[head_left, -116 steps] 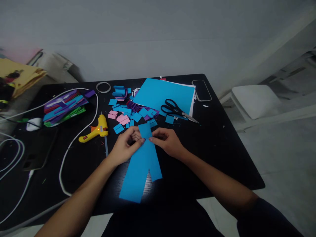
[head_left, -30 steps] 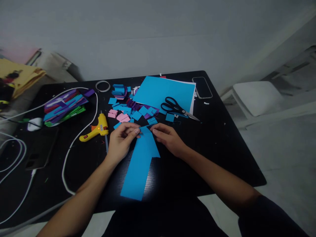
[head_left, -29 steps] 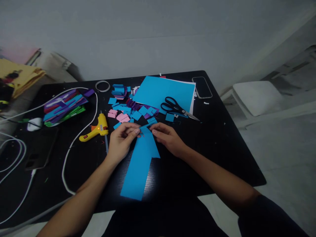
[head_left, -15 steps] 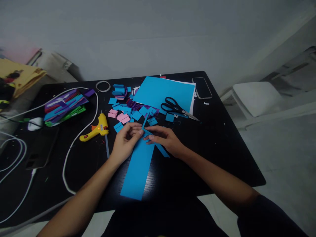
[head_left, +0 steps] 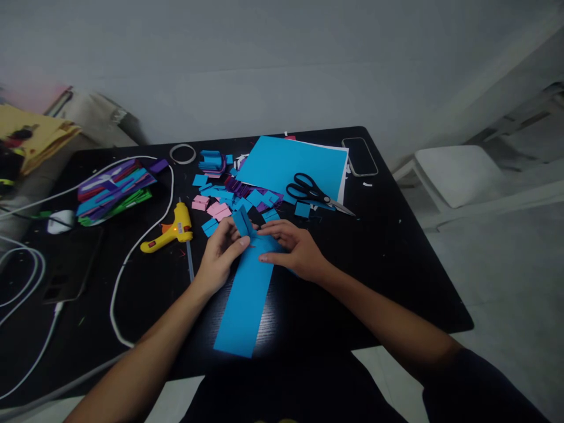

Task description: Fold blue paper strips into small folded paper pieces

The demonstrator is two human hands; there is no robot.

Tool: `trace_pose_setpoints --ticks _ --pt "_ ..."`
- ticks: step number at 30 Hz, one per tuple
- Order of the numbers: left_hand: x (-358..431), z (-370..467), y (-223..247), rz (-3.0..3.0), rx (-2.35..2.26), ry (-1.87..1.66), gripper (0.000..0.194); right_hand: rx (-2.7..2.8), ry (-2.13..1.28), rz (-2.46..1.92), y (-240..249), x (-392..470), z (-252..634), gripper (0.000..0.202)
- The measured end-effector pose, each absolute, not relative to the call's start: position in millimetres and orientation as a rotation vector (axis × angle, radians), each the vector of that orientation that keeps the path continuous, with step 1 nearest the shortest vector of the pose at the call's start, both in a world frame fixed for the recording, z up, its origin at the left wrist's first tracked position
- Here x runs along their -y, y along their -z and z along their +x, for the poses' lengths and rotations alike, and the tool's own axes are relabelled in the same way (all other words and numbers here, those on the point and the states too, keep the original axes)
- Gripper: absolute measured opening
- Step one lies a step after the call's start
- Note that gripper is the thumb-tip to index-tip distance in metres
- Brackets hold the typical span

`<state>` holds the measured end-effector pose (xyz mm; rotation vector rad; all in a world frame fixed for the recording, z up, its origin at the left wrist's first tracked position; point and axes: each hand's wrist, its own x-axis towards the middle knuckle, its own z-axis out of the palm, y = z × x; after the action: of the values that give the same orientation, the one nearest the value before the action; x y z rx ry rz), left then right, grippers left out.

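My left hand (head_left: 224, 251) pinches a small folded piece of blue paper (head_left: 242, 222), which stands up between thumb and fingers. Just to its right, my right hand (head_left: 293, 249) has thumb and forefinger apart, with nothing visible between them. Beneath both hands a long blue paper strip (head_left: 242, 311) lies on the black table, its near end toward me. Past my fingers are several small folded blue pieces (head_left: 210, 227) and a few pink ones (head_left: 201, 202). What lies under the right palm is mostly hidden.
Left of my hands lies a yellow glue gun (head_left: 176, 226) beside a white cable (head_left: 115, 294). Black-handled scissors (head_left: 315, 191) rest on blue sheets (head_left: 291, 161). A phone (head_left: 360, 157) lies at the back right, and a bundle of coloured paper (head_left: 115, 191) at left.
The blue piece in my left hand has turned from edge-on to showing its face. My right hand's thumb and forefinger have spread and come away from it.
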<state>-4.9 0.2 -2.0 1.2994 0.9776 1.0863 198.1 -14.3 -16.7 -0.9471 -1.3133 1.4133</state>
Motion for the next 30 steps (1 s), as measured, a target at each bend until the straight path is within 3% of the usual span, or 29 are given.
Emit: trace_pose_setpoints --ticks 10,14,24,30 --pt "-1.1 -1.8 -3.3 1.239 -1.124 -1.105 0.043 1.196 -1.573 -0.925 13.2 15.8 194.2 0.045" --pt "-0.5 -2.1 -5.0 1.309 -1.187 -1.106 0.035 1.192 -1.633 -0.911 14.0 16.5 193.6 0.039" --pt "0.3 -3.0 -8.7 1.421 -1.231 -1.109 0.026 1.341 -1.395 -0.973 10.4 19.4 197.0 0.034" --pt "-3.6 -3.0 -4.7 1.383 -1.144 -1.068 0.037 1.492 -1.272 -0.967 -3.4 18.1 202.2 0.026"
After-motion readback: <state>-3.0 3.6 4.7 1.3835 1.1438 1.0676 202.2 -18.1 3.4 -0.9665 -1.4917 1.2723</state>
